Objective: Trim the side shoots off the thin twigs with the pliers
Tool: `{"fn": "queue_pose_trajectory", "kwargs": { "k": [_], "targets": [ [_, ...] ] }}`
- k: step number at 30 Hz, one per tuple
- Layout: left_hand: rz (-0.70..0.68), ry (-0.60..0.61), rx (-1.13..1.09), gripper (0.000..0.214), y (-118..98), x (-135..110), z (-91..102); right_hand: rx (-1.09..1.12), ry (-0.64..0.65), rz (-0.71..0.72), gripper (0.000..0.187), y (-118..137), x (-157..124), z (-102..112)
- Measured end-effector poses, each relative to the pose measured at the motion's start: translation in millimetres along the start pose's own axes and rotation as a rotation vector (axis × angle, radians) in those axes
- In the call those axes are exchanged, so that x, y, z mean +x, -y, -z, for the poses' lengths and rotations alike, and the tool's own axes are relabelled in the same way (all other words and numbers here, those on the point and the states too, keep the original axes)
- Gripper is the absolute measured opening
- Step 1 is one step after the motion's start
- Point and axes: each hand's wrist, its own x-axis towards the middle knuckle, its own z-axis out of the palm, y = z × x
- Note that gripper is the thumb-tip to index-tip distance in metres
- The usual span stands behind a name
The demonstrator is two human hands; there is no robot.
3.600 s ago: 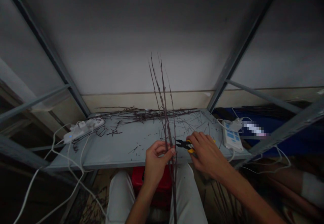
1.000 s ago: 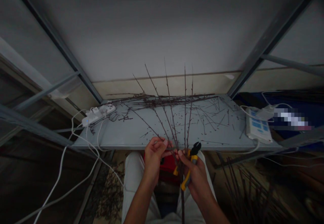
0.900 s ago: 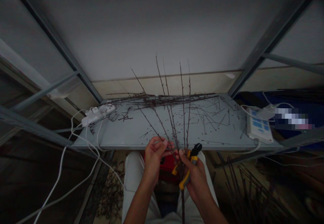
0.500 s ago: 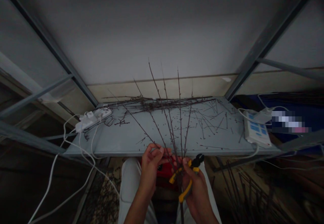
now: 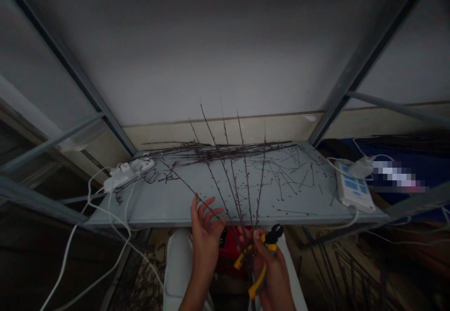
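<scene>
My right hand (image 5: 269,259) is closed around diagonal-cutting pliers (image 5: 260,278) with yellow-and-black handles, their dark jaws pointing up to the right. Its thumb and fingers also grip the stem of a dark, branching twig (image 5: 247,180), which fans upward over the shelf. My left hand (image 5: 206,231) is beside the stem, fingers spread and slightly bent, against the leftmost side shoot (image 5: 183,180). That shoot runs across its fingers toward the thumb. The lower stem is partly hidden by my right hand and the pliers.
A grey metal shelf (image 5: 140,208) carries a pile of thin twigs (image 5: 228,151) along its back and scattered clippings. White power strips lie at its left (image 5: 128,173) and right (image 5: 355,187) ends, with trailing cables. More branches (image 5: 341,273) stand at the lower right. Below is a red object (image 5: 230,243).
My left hand has spread its fingers and moved slightly left along the side shoot. The right hand keeps its hold on the stem and pliers. The view has tipped slightly upward.
</scene>
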Motion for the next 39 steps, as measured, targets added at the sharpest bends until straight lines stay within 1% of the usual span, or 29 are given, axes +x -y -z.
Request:
{"fn": "queue_pose_trajectory", "kwargs": {
  "k": [2,3,5,7,10,11,13,14,16,18,20,24,26,30,34,36,39],
  "targets": [
    [-0.143,-0.058,0.165,0.093,-2,-3,-1.1,-0.014,0.015,-0.004,0.055,-1,0,1],
    [-0.226,-0.077,0.286,0.091,-3,-5,-1.3,-0.018,0.022,-0.005,0.056,-2,0,2],
    [-0.388,-0.071,0.549,0.076,-6,-8,-1.3,-0.020,0.036,-0.002,0.056,-2,-1,2],
    [-0.504,-0.041,0.746,0.061,-9,-10,-0.9,-0.015,0.042,0.002,0.057,-3,-3,0],
    [-0.599,-0.001,0.833,0.055,-11,-11,0.5,0.011,0.025,-0.005,0.061,-2,-5,-2],
    [-0.625,0.039,0.837,0.054,-10,-10,1.3,0.022,0.017,-0.006,0.062,-2,-6,-3],
    [-0.661,0.163,0.833,0.051,-6,-8,3.7,0.043,0.000,-0.006,0.064,-2,-7,-4],
    [-0.670,0.223,0.827,0.049,-4,-7,4.9,0.050,-0.007,-0.006,0.065,-2,-7,-4],
    [-0.669,0.300,0.814,0.048,-2,-5,6.9,0.055,-0.020,-0.009,0.065,-2,-8,-4],
    [-0.669,0.347,0.793,0.047,-1,-4,7.5,0.052,-0.020,-0.006,0.066,-1,-9,-5],
    [-0.675,0.369,0.769,0.046,-3,-3,6.9,0.048,-0.009,0.007,0.065,0,-10,-6],
    [-0.658,0.326,0.732,0.046,-5,-3,5.0,0.068,-0.009,0.026,0.059,1,-12,-9],
    [-0.642,0.324,0.724,0.047,-6,-3,4.6,0.081,-0.017,0.022,0.057,1,-12,-9],
    [-0.625,0.350,0.704,0.046,-7,-4,4.5,0.087,-0.011,-0.016,0.059,1,-10,-6],
    [-0.584,0.327,0.683,0.044,-8,-6,3.7,0.063,0.017,-0.035,0.060,-3,-7,1],
    [-0.550,0.306,0.673,0.040,-9,-7,1.1,0.059,0.026,-0.040,0.060,-5,-5,5],
    [-0.472,0.269,0.662,0.023,-12,-8,-6.2,0.040,0.008,-0.029,0.063,-7,-2,10]
  ]
}}
